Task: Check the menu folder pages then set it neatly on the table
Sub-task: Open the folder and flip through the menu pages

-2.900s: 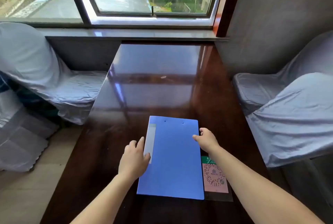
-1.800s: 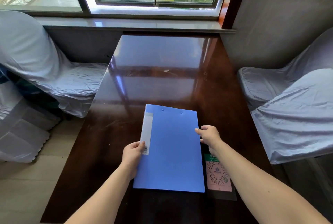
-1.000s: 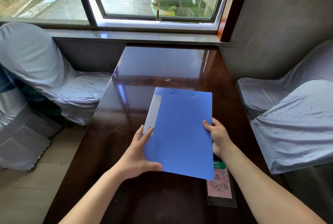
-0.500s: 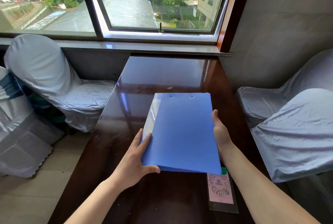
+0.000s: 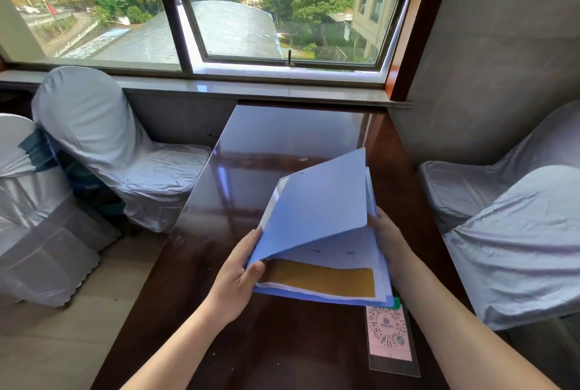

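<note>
The blue menu folder [image 5: 317, 214] is held above the dark glossy table [image 5: 282, 145], its front cover lifted partway. A white inner page with small price marks and a mustard-yellow band [image 5: 323, 280] shows beneath the cover. My left hand [image 5: 238, 276] grips the folder's lower left corner, thumb on the cover's edge. My right hand [image 5: 389, 239] holds the right edge, fingers behind the folder and partly hidden by it.
A pink QR-code card in a clear sleeve [image 5: 389, 336] lies on the table near the right front. Chairs in pale grey covers stand to the left [image 5: 103, 151] and right [image 5: 514, 232]. A window sill [image 5: 251, 91] runs behind the table's far end.
The folder lay shut on the table, then both hands lifted it toward me. Now its front cover has swung up, showing an inner page.
</note>
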The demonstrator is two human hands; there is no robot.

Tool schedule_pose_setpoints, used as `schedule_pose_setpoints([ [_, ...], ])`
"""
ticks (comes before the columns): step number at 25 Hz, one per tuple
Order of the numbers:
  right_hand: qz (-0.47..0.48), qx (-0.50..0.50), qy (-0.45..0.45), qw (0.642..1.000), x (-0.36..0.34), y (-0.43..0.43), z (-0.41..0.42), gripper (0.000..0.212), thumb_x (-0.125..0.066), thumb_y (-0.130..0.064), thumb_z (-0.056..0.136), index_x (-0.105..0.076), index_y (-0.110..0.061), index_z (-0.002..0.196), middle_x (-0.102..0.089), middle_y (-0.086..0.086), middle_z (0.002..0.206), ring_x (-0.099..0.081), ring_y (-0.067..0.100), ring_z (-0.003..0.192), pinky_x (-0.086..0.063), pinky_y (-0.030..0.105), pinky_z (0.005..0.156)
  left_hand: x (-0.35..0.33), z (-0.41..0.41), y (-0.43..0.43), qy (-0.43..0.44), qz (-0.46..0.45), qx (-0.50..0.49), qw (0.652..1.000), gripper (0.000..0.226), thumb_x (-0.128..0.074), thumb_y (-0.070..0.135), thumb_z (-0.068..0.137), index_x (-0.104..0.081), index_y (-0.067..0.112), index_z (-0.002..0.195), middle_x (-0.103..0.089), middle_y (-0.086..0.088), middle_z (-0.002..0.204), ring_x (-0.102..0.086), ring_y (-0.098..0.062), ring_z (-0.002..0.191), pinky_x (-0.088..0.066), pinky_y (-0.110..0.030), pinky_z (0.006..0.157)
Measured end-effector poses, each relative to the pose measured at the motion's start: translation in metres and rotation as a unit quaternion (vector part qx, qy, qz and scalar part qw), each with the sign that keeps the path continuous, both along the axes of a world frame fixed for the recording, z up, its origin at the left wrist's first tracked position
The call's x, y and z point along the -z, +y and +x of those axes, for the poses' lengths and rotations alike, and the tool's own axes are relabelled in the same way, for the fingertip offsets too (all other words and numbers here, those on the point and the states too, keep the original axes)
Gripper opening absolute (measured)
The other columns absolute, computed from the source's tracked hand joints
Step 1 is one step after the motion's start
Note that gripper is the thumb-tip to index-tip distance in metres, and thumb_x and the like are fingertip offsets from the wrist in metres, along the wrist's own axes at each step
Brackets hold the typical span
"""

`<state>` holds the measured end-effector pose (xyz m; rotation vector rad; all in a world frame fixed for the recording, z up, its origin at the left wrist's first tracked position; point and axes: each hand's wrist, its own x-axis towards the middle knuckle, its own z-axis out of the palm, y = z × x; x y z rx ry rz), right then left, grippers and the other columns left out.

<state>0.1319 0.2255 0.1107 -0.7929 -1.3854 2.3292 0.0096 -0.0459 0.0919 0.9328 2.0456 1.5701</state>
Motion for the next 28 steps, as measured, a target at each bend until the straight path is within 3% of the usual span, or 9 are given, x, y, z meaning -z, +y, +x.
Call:
schedule_pose_setpoints([
  [3, 0.061, 0.027, -0.031, 0.997, 0.002, 0.004, -0.004, 0.043, -0.063, 0.008, 0.082, -0.059, -0.008, 0.122, -0.069, 0.027, 0.115, -0.071, 0.042, 0.087, -0.059, 0.046, 0.062, -0.008, 0.002, -0.001, -0.077, 0.058, -0.043, 0.994, 0.122, -0.047, 0.097, 0.055, -0.050, 0.008, 0.140, -0.058, 0.000, 0.138, -0.054, -0.010, 0.126, -0.043, -0.030, 0.108],
  [6, 0.092, 0.039, -0.050, 0.994, -0.004, 0.005, -0.001, 0.036, -0.060, 0.008, 0.086, -0.062, -0.012, 0.116, -0.073, 0.020, 0.109, -0.075, 0.036, 0.082, -0.060, 0.043, 0.059, -0.013, 0.001, -0.005, -0.185, 0.116, -0.077, 0.973, 0.100, -0.056, 0.091, 0.058, -0.063, 0.009, 0.116, -0.072, 0.000, 0.114, -0.066, -0.016, 0.105, -0.052, -0.034, 0.090],
  [8, 0.088, 0.029, -0.043, 0.995, -0.005, 0.011, 0.003, 0.035, -0.060, 0.004, 0.088, -0.062, -0.015, 0.118, -0.074, 0.017, 0.108, -0.074, 0.037, 0.088, -0.061, 0.046, 0.062, -0.013, -0.001, -0.010, -0.273, 0.149, -0.073, 0.948, 0.078, -0.067, 0.070, 0.072, -0.062, 0.012, 0.125, -0.074, -0.007, 0.119, -0.071, -0.025, 0.106, -0.059, -0.039, 0.084],
  [11, 0.095, 0.029, -0.028, 0.995, -0.011, 0.019, 0.007, 0.036, -0.061, 0.003, 0.089, -0.062, -0.015, 0.120, -0.075, 0.016, 0.106, -0.074, 0.039, 0.091, -0.061, 0.047, 0.063, -0.016, -0.003, -0.019, -0.342, 0.174, -0.091, 0.919, 0.044, -0.068, 0.016, 0.085, -0.058, 0.017, 0.128, -0.076, -0.007, 0.116, -0.073, -0.027, 0.103, -0.063, -0.037, 0.071],
  [16, 0.142, 0.016, -0.015, 0.990, -0.028, 0.029, 0.003, 0.034, -0.060, 0.003, 0.090, -0.064, -0.018, 0.116, -0.076, 0.012, 0.104, -0.074, 0.034, 0.089, -0.062, 0.042, 0.061, -0.020, -0.002, -0.025, -0.460, 0.201, -0.041, 0.864, 0.051, -0.065, -0.005, 0.082, -0.055, 0.008, 0.130, -0.073, -0.018, 0.117, -0.068, -0.043, 0.110, -0.063, -0.051, 0.071],
  [19, 0.143, 0.010, -0.011, 0.990, -0.035, 0.034, -0.001, 0.034, -0.060, 0.002, 0.090, -0.064, -0.017, 0.118, -0.076, 0.012, 0.106, -0.074, 0.034, 0.091, -0.062, 0.041, 0.061, -0.024, 0.002, -0.020, -0.529, 0.186, -0.008, 0.828, 0.041, -0.062, -0.011, 0.083, -0.060, -0.010, 0.124, -0.066, -0.031, 0.124, -0.064, -0.050, 0.112, -0.063, -0.050, 0.071],
  [21, 0.145, 0.007, -0.014, 0.989, -0.038, 0.041, -0.005, 0.033, -0.060, 0.001, 0.090, -0.064, -0.014, 0.119, -0.075, 0.015, 0.110, -0.074, 0.036, 0.093, -0.062, 0.042, 0.063, -0.026, 0.005, -0.013, -0.538, 0.178, -0.008, 0.824, 0.037, -0.061, -0.013, 0.081, -0.062, -0.016, 0.118, -0.065, -0.034, 0.123, -0.064, -0.052, 0.112, -0.064, -0.049, 0.071],
  [25, 0.141, -0.007, -0.034, 0.989, -0.048, 0.052, -0.009, 0.028, -0.060, -0.013, 0.094, -0.063, -0.013, 0.122, -0.072, 0.019, 0.116, -0.074, 0.035, 0.095, -0.061, 0.042, 0.064, -0.024, 0.010, -0.005, -0.527, 0.180, -0.054, 0.829, 0.060, -0.064, -0.012, 0.077, -0.045, -0.013, 0.134, -0.058, -0.035, 0.132, -0.065, -0.052, 0.110, -0.064, -0.047, 0.068],
  [28, 0.241, 0.040, -0.085, 0.966, -0.054, 0.052, -0.004, 0.054, -0.061, -0.026, 0.095, -0.043, -0.014, 0.145, -0.062, 0.008, 0.133, -0.066, 0.020, 0.109, -0.056, 0.041, 0.083, -0.023, 0.009, -0.002, -0.521, 0.201, -0.071, 0.826, 0.059, -0.064, -0.009, 0.078, -0.044, -0.017, 0.133, -0.063, -0.031, 0.123, -0.071, -0.045, 0.101, -0.064, -0.045, 0.069],
])
